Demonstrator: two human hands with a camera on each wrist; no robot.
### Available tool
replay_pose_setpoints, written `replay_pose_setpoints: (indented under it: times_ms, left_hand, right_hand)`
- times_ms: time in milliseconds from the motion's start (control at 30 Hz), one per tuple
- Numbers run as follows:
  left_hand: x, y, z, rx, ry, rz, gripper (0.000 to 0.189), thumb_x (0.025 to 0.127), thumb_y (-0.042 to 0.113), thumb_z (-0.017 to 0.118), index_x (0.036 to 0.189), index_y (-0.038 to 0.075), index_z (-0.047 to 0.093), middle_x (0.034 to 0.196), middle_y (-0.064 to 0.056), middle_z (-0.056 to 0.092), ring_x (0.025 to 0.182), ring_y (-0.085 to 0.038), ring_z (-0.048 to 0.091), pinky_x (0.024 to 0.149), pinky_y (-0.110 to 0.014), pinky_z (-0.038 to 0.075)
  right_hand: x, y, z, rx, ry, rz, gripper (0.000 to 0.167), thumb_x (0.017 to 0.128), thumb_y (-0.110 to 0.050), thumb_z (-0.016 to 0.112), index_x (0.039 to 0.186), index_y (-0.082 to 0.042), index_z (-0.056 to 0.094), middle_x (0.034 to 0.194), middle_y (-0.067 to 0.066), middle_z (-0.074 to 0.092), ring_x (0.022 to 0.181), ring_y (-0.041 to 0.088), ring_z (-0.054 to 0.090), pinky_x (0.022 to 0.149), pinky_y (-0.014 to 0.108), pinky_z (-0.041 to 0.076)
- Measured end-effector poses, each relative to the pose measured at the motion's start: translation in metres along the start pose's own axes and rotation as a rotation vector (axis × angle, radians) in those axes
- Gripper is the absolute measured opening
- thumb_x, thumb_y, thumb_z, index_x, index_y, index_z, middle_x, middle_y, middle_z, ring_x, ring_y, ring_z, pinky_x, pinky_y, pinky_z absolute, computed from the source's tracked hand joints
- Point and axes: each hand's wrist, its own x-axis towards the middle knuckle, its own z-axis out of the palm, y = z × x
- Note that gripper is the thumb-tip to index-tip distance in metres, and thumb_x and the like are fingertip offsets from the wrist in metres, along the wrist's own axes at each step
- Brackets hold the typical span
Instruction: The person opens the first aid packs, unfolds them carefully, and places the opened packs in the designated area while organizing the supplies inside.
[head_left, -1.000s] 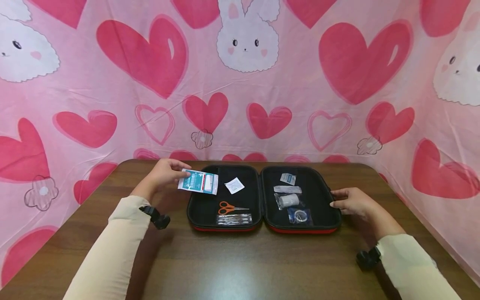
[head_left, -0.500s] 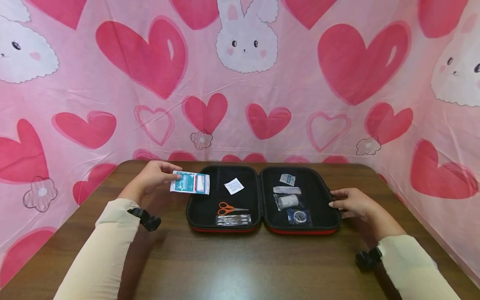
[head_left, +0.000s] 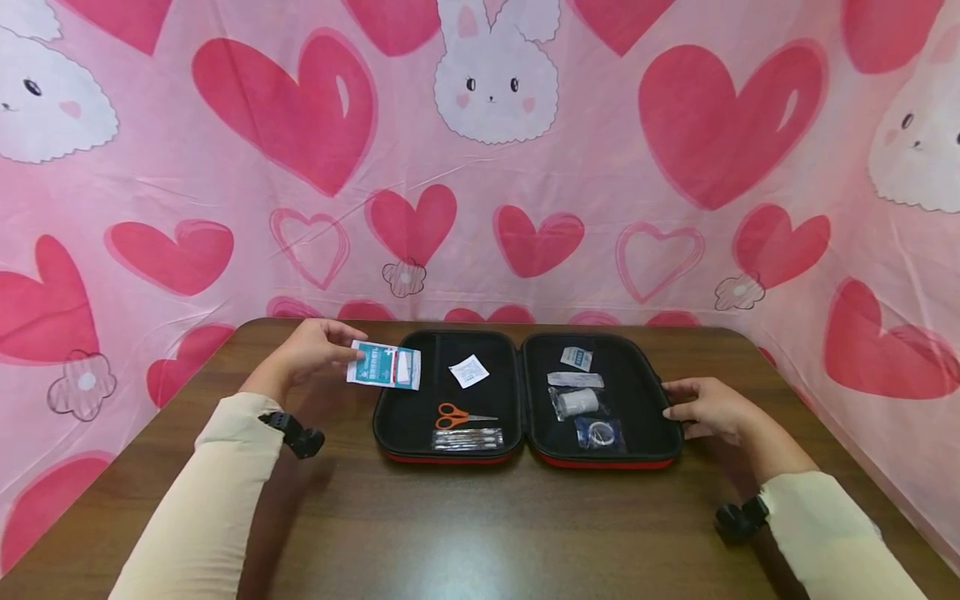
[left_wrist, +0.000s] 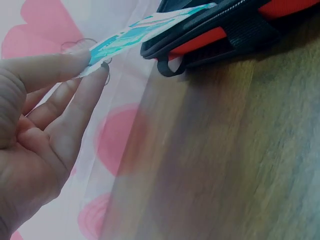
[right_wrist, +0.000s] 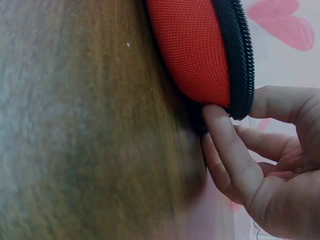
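Note:
My left hand [head_left: 313, 353] pinches one end of a flat teal-and-white packet [head_left: 384, 367], printed with a white cross and a red stripe. The packet is tilted over the left rim of an open black zip case [head_left: 408, 421] with a red outside. In the left wrist view, thumb and fingertips meet on the packet's edge [left_wrist: 142, 32]. At the case's right side, my right hand [head_left: 708, 408] grips the rim. The right wrist view has its thumb and fingers on either side of the red, zipped edge [right_wrist: 192, 50].
Inside the case's left half lie a white square sachet [head_left: 469, 372], orange-handled scissors [head_left: 452, 416] and a clear pack of swabs [head_left: 468, 439]. The right half holds a small packet [head_left: 577, 358], a white strip [head_left: 575, 380], a wrapped white roll [head_left: 579, 402] and a blue packet [head_left: 600, 432].
My left hand has moved left with the packet, drawing it partly off the case, then stayed nearly still over the last half second. The right hand has kept its place on the rim.

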Motion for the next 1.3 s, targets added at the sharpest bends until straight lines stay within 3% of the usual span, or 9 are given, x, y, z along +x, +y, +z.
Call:
replay_pose_setpoints:
  times_ms: [500,900,1300]
  left_hand:
    - [0.017,0.006,0.022,0.038,-0.006,-0.015,0.038,0.084,0.007,0.076,0.119,-0.004,0.065,0.103,-0.019,0.065,0.080,-0.026,0.067,0.076,-0.042,0.058]
    - [0.028,0.010,0.036,0.115,-0.012,0.014,0.033,0.083,0.006,0.077,0.113,-0.004,0.069,0.098,-0.019,0.069,0.074,-0.024,0.067,0.070,-0.039,0.059]
    - [0.039,0.017,0.062,0.147,-0.029,0.042,0.029,0.081,-0.001,0.076,0.109,-0.006,0.070,0.093,-0.017,0.069,0.070,-0.021,0.067,0.064,-0.037,0.059]
  right_hand:
    - [0.000,0.002,0.000,0.009,0.002,-0.021,0.061,0.091,0.003,0.062,0.139,0.022,0.029,0.130,0.038,0.044,0.088,0.024,0.066,0.077,0.046,0.057]
    - [-0.002,0.001,0.001,-0.010,0.012,-0.011,0.064,0.090,0.000,0.065,0.139,0.021,0.030,0.130,0.037,0.046,0.089,0.024,0.065,0.078,0.046,0.057]
    - [-0.001,0.002,0.001,-0.025,0.020,-0.013,0.064,0.090,0.001,0.065,0.139,0.021,0.030,0.127,0.036,0.048,0.090,0.024,0.066,0.078,0.046,0.057]
